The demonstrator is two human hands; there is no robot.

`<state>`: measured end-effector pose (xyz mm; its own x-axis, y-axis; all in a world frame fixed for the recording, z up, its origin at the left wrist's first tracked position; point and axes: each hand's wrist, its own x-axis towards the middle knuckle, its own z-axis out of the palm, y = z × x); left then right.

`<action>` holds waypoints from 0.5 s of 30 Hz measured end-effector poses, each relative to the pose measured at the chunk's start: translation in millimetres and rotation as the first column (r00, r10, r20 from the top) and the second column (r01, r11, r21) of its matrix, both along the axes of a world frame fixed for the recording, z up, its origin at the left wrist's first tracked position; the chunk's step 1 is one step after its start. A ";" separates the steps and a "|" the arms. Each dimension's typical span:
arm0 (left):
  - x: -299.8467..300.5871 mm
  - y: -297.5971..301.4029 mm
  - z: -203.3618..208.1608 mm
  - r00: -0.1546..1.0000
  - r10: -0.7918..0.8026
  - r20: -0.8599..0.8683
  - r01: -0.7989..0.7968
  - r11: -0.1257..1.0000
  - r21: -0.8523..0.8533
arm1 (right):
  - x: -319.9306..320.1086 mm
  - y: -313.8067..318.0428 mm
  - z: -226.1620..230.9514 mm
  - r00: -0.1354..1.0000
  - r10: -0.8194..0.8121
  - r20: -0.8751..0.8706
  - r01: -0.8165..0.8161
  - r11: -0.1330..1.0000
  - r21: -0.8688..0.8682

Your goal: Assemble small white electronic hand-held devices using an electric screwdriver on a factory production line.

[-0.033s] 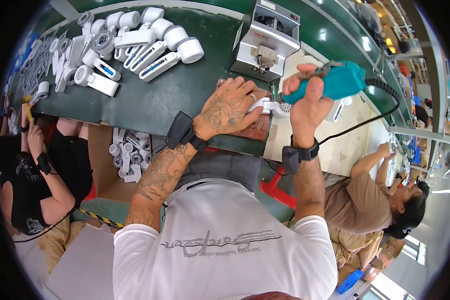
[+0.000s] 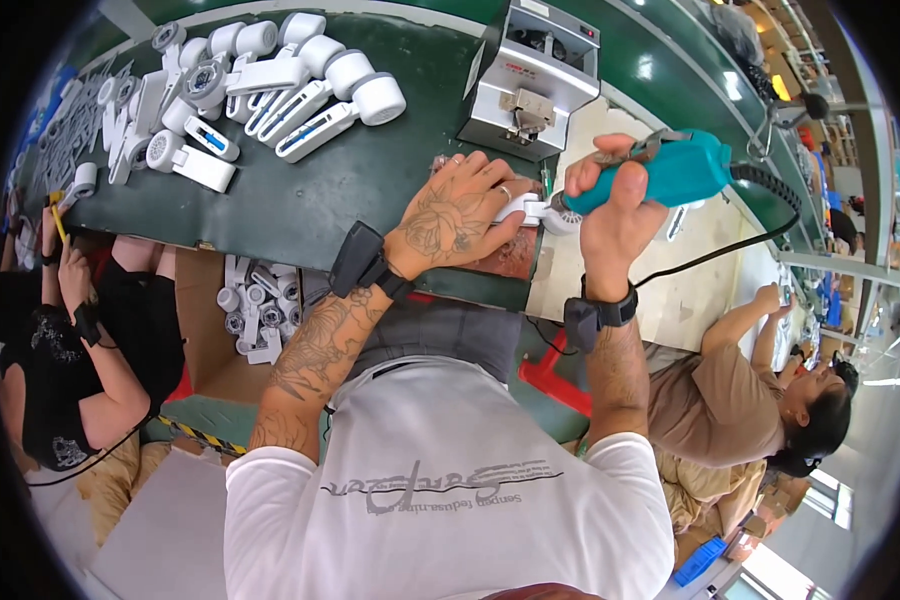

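My left hand (image 2: pixel 457 213), palm down, holds a small white handheld fan (image 2: pixel 532 211) against a reddish-brown patch of the bench. The hand covers much of that fan's body. My right hand (image 2: pixel 620 205) is wrapped round a teal electric screwdriver (image 2: pixel 682 172), tilted so that its nose points left toward the fan. Its tip is hard to make out beside the fan head. From its back end a black cord (image 2: pixel 798 208), coiled at first, loops down behind my right wrist.
Several white fans (image 2: pixel 300 90) lie piled at the back left. Behind my hands stands a grey metal machine (image 2: pixel 530 80). A cardboard box (image 2: pixel 202 330) below the bench edge holds more white parts. People sit on both sides; the left one holds a yellow tool (image 2: pixel 60 218).
The electric screwdriver and my right hand have shifted very slightly. My left hand stays in place. The left person's yellow tool has tilted a little, and a dark hanging object shows at upper right.
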<state>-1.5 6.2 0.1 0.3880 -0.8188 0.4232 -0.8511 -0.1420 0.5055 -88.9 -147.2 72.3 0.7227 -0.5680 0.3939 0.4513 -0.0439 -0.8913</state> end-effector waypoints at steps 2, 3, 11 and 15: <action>0.3 0.0 0.5 1.000 -0.010 -0.018 0.011 1.000 0.019 | -9.8 0.7 -4.5 0.999 0.013 -0.045 -0.013 1.000 -0.011; 0.4 0.1 0.3 1.000 0.003 -0.009 -0.003 1.000 0.012 | -11.5 0.5 -6.8 0.999 0.007 -0.047 -0.008 1.000 -0.008; -2.6 0.6 3.0 0.999 -0.006 -0.032 0.007 1.000 0.029 | -15.0 0.3 -17.6 0.999 0.029 -0.032 -0.029 1.000 -0.005; -1.2 -0.4 3.8 0.995 -0.036 -0.090 0.039 0.999 0.029 | -16.3 0.4 -25.0 0.994 -0.011 -0.109 0.009 1.000 -0.025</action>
<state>-2.7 5.9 4.0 0.3920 -0.8453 0.3630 -0.8079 -0.1276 0.5754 -105.2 -146.8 47.4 0.7565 -0.5667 0.3264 0.3505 -0.0701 -0.9339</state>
